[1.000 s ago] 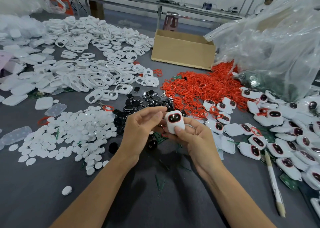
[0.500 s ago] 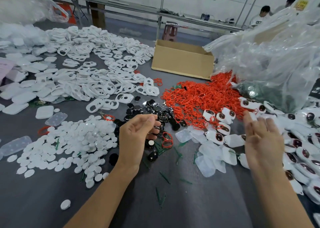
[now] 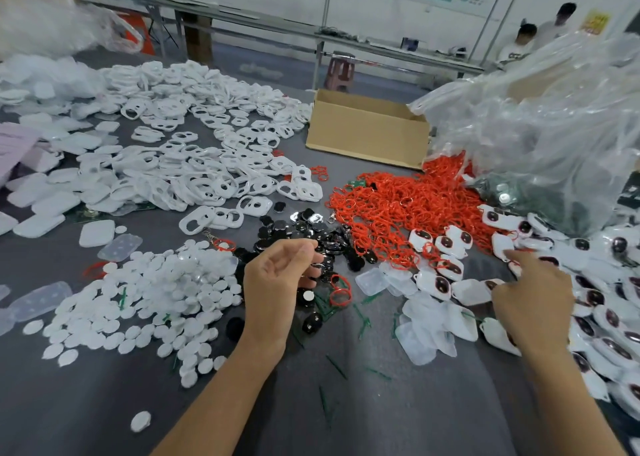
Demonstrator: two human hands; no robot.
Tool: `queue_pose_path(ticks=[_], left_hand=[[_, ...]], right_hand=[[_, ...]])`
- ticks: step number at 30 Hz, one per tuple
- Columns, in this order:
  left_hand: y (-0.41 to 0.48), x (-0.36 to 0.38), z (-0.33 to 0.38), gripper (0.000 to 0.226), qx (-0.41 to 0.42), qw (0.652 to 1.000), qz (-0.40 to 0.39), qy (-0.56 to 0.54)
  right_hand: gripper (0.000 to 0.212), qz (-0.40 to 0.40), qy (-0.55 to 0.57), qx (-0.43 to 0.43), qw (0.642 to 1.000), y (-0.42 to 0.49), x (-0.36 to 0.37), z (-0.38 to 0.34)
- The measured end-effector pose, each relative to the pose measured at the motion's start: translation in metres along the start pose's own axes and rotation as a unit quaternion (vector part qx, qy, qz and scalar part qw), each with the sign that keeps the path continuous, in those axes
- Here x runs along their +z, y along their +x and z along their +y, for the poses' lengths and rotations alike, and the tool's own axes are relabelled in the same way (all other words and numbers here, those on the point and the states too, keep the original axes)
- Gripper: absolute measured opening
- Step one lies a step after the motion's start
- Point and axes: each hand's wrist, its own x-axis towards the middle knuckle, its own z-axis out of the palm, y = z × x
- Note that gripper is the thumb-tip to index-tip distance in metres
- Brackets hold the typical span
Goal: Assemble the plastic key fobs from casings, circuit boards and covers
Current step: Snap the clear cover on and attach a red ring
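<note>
My left hand (image 3: 277, 279) hovers over a heap of small black oval parts (image 3: 311, 233) in the middle of the table, fingers loosely curled and holding nothing I can see. My right hand (image 3: 533, 299) reaches right over the pile of assembled white key fobs (image 3: 609, 320), its index finger stretched toward them and nothing held. White casings with openings (image 3: 194, 178) are heaped at the back left. White round discs (image 3: 145, 303) lie at the front left. Several clear plastic covers (image 3: 419, 334) lie between my hands.
A heap of red loops (image 3: 408, 213) spreads behind the fobs. An open cardboard box (image 3: 367, 133) stands at the back, beside a large clear plastic bag (image 3: 540, 136) at the right. Green slivers (image 3: 336, 365) are scattered on the grey table (image 3: 381, 414). People sit far behind.
The finished fob my right hand held a second ago is gone from it. That hand has swung right over the fob pile, and my left hand stays over the black parts.
</note>
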Motion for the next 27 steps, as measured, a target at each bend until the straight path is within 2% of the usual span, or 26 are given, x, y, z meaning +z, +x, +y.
queue_pose_path(ticks=[2,4,9,12,17,20,23,25,27], left_hand=[[0.0,0.0,0.0,0.012,-0.003,1.0,0.001,-0.001],[0.0,0.0,0.0,0.012,-0.007,1.0,0.002,-0.002],[0.001,0.001,0.0,0.012,-0.013,1.0,0.002,0.006],[0.001,0.002,0.0,0.013,-0.012,1.0,0.0,0.013],[-0.001,0.003,-0.001,0.013,-0.004,1.0,-0.008,0.025],[-0.002,0.006,-0.001,0.012,-0.001,0.999,-0.013,0.033],[-0.002,0.008,-0.001,0.012,0.004,0.999,-0.013,0.041],[-0.002,0.007,-0.002,0.012,0.007,0.999,-0.015,0.047],[-0.003,0.006,-0.002,0.011,0.012,0.998,-0.018,0.051]], right_hand=[[0.053,-0.067,-0.094,0.055,0.992,0.018,0.0,0.024],[0.044,-0.13,-0.133,0.055,0.981,0.033,0.001,0.044],[0.007,-0.143,-0.168,-0.004,0.975,0.063,-0.007,0.072],[0.021,-0.202,-0.209,-0.019,0.957,0.083,-0.014,0.082],[0.05,-0.306,-0.275,-0.108,0.905,0.093,-0.02,0.086],[0.062,-0.251,-0.326,-0.15,0.899,0.086,-0.008,0.089],[0.071,-0.195,-0.348,-0.143,0.906,0.08,0.004,0.09],[0.069,-0.189,-0.369,-0.146,0.899,0.083,0.008,0.09],[0.062,-0.188,-0.388,-0.193,0.881,0.09,0.009,0.09]])
